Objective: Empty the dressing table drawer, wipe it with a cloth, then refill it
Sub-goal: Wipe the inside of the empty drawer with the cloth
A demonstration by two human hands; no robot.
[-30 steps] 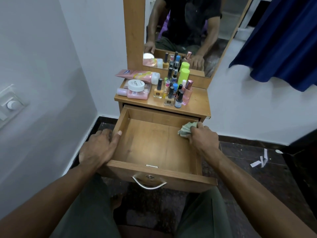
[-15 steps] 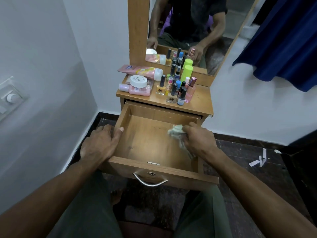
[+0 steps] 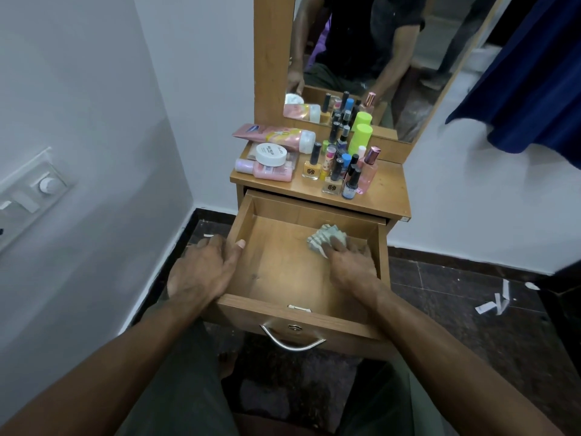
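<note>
One second back the cloth sat in the drawer's far right corner; now the right hand, bunching it, presses it mid-floor, so wiping advances. Left hand grips the rim.

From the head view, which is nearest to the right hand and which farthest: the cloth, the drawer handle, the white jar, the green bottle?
1. Cloth: under the right hand, inside the drawer.
2. Drawer handle: front, toward the person.
3. White jar: tabletop, left.
4. Green bottle: tabletop back, by the mirror.
</note>
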